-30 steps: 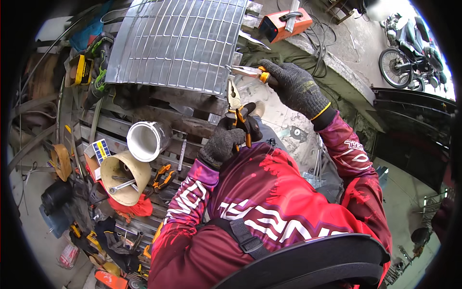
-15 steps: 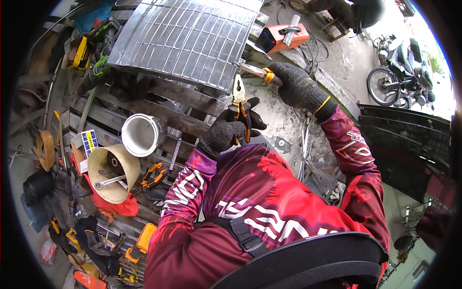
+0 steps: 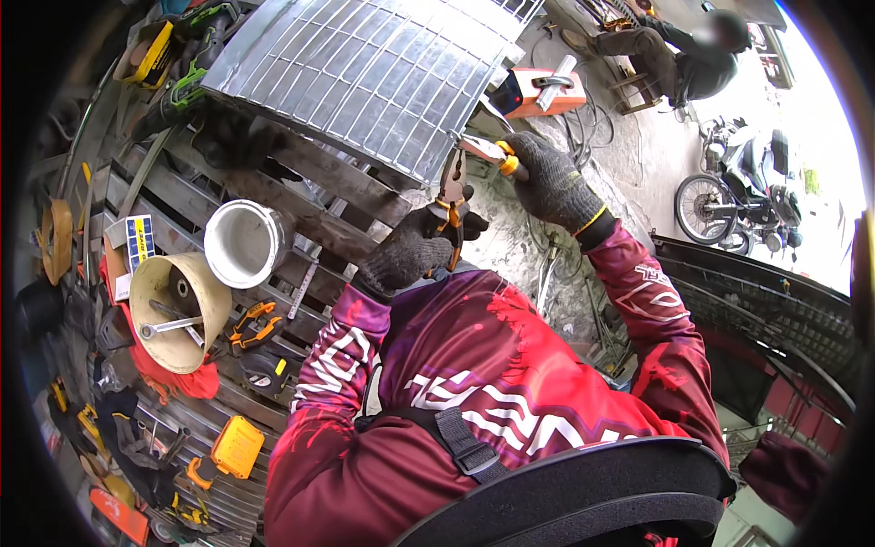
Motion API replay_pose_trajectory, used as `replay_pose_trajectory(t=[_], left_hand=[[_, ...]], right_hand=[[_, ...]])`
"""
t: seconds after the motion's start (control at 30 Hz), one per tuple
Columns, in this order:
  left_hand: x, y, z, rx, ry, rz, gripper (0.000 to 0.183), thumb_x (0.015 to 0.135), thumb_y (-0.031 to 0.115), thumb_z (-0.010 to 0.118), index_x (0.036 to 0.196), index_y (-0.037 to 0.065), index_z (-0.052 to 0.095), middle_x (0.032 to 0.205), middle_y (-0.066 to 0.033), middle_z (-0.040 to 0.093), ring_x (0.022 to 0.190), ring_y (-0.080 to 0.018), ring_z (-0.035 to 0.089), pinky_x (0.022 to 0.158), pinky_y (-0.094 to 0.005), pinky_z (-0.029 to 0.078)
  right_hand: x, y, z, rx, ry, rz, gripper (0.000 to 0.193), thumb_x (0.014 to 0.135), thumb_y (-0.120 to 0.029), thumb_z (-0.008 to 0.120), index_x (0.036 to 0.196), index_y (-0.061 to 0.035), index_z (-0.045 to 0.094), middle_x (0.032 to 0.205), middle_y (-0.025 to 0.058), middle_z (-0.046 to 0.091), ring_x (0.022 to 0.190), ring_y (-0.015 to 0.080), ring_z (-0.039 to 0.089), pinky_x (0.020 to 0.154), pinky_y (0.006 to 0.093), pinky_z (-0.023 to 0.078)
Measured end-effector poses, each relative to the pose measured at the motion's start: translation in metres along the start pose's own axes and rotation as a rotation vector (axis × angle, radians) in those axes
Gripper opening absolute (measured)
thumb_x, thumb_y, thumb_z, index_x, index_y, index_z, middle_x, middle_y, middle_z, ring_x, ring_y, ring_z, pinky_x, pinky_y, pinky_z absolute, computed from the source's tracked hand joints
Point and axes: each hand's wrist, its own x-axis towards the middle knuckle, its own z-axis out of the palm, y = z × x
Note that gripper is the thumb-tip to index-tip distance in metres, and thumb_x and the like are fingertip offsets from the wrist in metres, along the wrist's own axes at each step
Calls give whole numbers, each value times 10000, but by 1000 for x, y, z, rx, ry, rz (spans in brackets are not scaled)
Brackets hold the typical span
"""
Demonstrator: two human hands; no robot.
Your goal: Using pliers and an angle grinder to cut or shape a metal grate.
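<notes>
Both my hands wear dark knit gloves. My left hand (image 3: 412, 252) is closed round the orange-and-black handles of combination pliers (image 3: 451, 190), whose jaws point up at the near right corner of a wire grid (image 3: 394, 77). That grid lies over a grey sheet-metal piece (image 3: 266, 56). In my right hand (image 3: 552, 185) is a second tool with a yellow-orange handle and pale metal jaws, seemingly pliers (image 3: 483, 149). Its tip meets the grid's right edge, close above the first pliers' jaws. Whether either jaw grips a wire, I cannot tell.
Slatted boards (image 3: 342, 173) carry a white bucket (image 3: 239, 239), a cream bucket (image 3: 210, 305) holding a wrench (image 3: 169, 324), and orange-handled pliers (image 3: 257, 325). An orange-red machine (image 3: 547, 95) stands beyond my right hand. Farther off are a seated person (image 3: 670, 55) and a motorbike (image 3: 743, 187).
The view has shifted, bringing the seated person further into sight. My left hand's pliers have moved up nearer the grid's edge and the other tool. Both hands keep their grip.
</notes>
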Motion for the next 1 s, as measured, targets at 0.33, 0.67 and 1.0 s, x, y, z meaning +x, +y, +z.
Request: replay_pose_trajectory(t=[0.33,0.67,1.0], left_hand=[[-11,18,21,105,173,-50,335,879,88,590,1188,-25,648,1129,-124,700,1035,-204,668,941,-364,533],[-13,-4,14,242,289,18,319,844,14,553,1149,-21,636,937,-82,704,886,-156,669,802,-314,545],[-21,-1,29,29,209,132,300,838,-6,567,1133,-46,607,908,-91,667,792,-180,661,748,-311,550]], right_hand=[[8,13,-10,-17,-101,-71,369,859,-4,545,1227,-30,567,1058,230,621,1005,425,617,865,476,500],[8,16,-9,-55,-101,-175,386,864,-32,575,1249,-27,569,1113,221,631,1049,431,601,917,482,489],[7,9,-8,-152,-106,-146,410,800,10,558,1207,-26,587,1122,211,635,1058,418,597,934,482,481]])
